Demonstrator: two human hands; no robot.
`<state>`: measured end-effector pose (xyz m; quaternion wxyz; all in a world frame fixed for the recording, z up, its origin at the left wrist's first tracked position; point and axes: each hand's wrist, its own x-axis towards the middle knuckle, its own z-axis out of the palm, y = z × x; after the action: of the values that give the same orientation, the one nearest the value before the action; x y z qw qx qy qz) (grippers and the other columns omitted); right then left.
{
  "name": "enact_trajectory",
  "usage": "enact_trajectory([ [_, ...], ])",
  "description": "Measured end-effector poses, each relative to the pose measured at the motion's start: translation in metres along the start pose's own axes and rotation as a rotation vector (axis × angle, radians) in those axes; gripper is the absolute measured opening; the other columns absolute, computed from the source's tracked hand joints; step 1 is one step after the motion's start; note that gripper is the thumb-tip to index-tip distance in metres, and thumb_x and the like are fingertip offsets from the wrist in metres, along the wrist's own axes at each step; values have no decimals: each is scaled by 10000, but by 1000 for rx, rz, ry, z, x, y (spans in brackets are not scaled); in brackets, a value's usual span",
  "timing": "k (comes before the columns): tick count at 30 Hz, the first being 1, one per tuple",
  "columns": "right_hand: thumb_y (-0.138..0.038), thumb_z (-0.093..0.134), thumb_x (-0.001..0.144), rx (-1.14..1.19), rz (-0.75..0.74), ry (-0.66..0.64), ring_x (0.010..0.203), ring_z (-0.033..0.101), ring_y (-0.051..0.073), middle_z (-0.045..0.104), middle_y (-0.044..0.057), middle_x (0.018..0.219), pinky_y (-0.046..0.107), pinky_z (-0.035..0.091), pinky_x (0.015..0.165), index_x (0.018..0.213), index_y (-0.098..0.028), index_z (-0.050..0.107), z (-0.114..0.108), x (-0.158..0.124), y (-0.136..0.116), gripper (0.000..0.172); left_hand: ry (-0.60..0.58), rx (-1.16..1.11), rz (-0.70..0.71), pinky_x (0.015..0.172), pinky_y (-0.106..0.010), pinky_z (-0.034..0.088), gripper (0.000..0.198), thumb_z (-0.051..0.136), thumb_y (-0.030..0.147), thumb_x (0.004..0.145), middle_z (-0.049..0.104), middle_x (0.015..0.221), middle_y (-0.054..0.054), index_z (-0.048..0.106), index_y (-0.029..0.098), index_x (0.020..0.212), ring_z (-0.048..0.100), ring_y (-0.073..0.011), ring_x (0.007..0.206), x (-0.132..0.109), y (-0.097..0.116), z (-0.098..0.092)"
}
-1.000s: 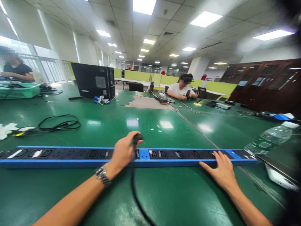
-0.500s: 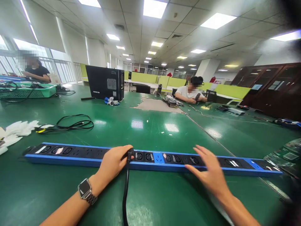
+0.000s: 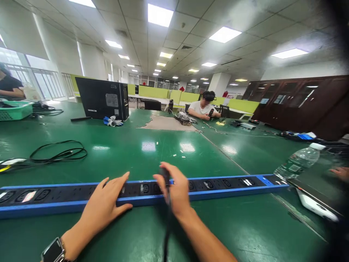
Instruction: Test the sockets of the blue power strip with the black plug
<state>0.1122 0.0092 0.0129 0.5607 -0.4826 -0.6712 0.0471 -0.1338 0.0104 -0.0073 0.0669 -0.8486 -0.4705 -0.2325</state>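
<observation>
A long blue and black power strip [image 3: 215,185] lies across the green table in front of me. My left hand [image 3: 106,200] rests over the strip left of the middle, fingers apart and holding nothing, thumb along its near side. In my right hand [image 3: 177,189] is the plug of a black power cord [image 3: 165,174], pinched between thumb and fingers over the strip's middle. Its cable [image 3: 167,233] hangs down toward me, blurred by motion. The plug looks out of the sockets, though its lower end is hidden by my fingers.
A looped black cable [image 3: 58,153] lies at left. Behind stand a black computer case [image 3: 102,99] and gloves [image 3: 113,121]. A plastic bottle [image 3: 300,160] lies by the strip's right end, near a white device [image 3: 317,207]. Another person's hand [image 3: 340,173] shows at the right edge; someone sits across the table [image 3: 147,163].
The plug has passed from my left hand to my right, which moved left to it. My left hand moved left and opened. The view has turned right.
</observation>
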Motion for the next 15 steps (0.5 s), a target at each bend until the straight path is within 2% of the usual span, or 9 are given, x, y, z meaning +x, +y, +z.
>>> enact_trajectory([
  [2,-501,703,759,-20,189,179,793,679,210,728,78,964,361,553,749,1067,-200,672,-59,-2,38,432,-4,16,-6,1061,-512,382,739,613,473,816,627,1306,-98,338,241,1461,613,-305,1151,1,0,1],
  [5,-623,716,650,-200,383,344,719,682,231,745,81,857,356,547,707,944,-180,723,-156,-9,104,531,-5,20,-18,1039,-507,400,736,621,500,801,652,1268,-84,374,249,1448,635,-310,1105,3,0,1],
  [7,-681,694,610,-350,436,348,758,686,259,749,90,875,366,538,724,941,-184,740,-205,-14,140,598,-11,15,-25,1023,-496,413,729,626,502,796,669,1238,-75,390,255,1440,643,-305,1080,4,0,0],
  [8,-694,679,609,-389,441,309,778,688,266,751,88,891,367,537,730,944,-192,742,-222,-16,153,607,-16,12,-27,1012,-485,422,727,630,503,793,676,1224,-72,397,259,1436,645,-301,1070,4,-1,0],
  [9,-699,664,617,-406,435,256,793,689,267,752,84,901,364,537,733,950,-197,741,-234,-16,163,607,-21,8,-29,1000,-472,433,727,635,510,788,682,1213,-70,406,261,1431,646,-298,1063,5,-3,0],
  [11,-676,648,652,-389,396,136,820,693,256,753,71,922,347,538,748,968,-208,733,-244,-16,174,571,-34,2,-20,973,-445,455,728,646,546,770,687,1203,-67,443,263,1409,644,-297,1065,5,-7,0],
  [15,-592,630,740,-363,315,-41,863,692,231,750,43,939,308,532,776,986,-228,716,-241,-12,175,447,-54,1,9,922,-416,489,703,657,643,725,705,1156,-66,561,259,1306,650,-304,1054,6,-15,0],
])
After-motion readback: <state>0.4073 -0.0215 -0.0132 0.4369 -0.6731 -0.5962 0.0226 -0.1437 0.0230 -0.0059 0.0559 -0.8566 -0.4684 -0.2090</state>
